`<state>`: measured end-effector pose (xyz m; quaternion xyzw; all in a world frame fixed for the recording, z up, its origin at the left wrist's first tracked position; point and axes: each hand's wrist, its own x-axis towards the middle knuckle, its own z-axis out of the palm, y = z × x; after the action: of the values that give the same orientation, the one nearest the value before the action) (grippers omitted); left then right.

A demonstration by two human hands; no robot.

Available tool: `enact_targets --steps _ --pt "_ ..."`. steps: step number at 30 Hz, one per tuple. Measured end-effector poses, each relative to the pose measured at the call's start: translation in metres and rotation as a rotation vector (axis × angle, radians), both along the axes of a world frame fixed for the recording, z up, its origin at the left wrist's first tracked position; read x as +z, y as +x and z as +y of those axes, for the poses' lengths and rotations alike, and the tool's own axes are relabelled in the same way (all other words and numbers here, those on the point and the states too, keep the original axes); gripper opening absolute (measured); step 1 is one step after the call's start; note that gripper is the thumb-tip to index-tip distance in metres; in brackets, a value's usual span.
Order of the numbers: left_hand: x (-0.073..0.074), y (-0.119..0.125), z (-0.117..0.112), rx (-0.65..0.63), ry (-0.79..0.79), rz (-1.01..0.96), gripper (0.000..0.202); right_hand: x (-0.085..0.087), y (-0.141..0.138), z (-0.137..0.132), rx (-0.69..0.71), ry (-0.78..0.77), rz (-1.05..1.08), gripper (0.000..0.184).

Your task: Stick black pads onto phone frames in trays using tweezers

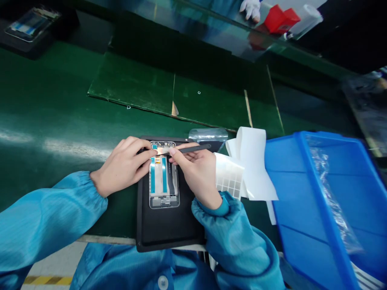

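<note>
An opened smartphone (159,189) lies face down on a black tray (169,231), its inside showing blue strips, a grey battery area and a circuit board at the top. My left hand (125,163) steadies it from the left, fingers bent over the upper edge and one fingertip on the shiny copper-coloured patch (160,151). In my right hand (196,167) is a pair of black tweezers (196,148), pinched between thumb and fingers. Their tip points left at that same patch; whether it grips anything is too small to tell.
Right of the tray lie a sheet of square labels (231,175), curled white backing paper (254,165) and a clear plastic bag (208,134). Beyond them stands a blue bin (293,193). Another opened phone (32,24) sits far left. A red box (281,20) stands on the glass shelf.
</note>
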<state>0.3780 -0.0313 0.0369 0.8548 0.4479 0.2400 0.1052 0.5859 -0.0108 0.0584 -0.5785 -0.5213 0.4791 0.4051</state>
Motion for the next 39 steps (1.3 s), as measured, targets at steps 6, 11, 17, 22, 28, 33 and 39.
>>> enact_targets --steps 6,11,17,22,28,33,39 --pt "-0.001 -0.001 -0.001 0.006 -0.001 0.003 0.027 -0.001 0.000 -0.001 -0.006 0.001 0.011 0.026" --pt "-0.001 0.000 -0.001 0.004 0.006 0.029 0.028 -0.003 0.001 -0.001 0.000 0.004 -0.019 0.027" --pt "0.010 0.000 0.002 -0.067 0.097 0.241 0.031 -0.011 0.001 -0.002 0.016 0.032 -0.024 0.026" --pt "0.024 0.008 -0.003 -0.099 0.120 0.439 0.034 0.007 0.011 -0.005 -0.061 0.215 -0.131 0.020" --pt "0.033 0.014 -0.019 -0.069 0.135 0.543 0.037 0.034 0.072 -0.012 -0.296 0.409 -0.164 0.021" --pt "0.051 0.025 -0.004 -0.070 0.113 0.350 0.029 0.017 0.142 -0.037 -0.437 0.391 -0.129 0.027" --pt "0.062 0.123 0.020 -0.298 0.093 0.336 0.025 -0.018 0.169 -0.059 -0.319 0.214 -0.111 0.029"
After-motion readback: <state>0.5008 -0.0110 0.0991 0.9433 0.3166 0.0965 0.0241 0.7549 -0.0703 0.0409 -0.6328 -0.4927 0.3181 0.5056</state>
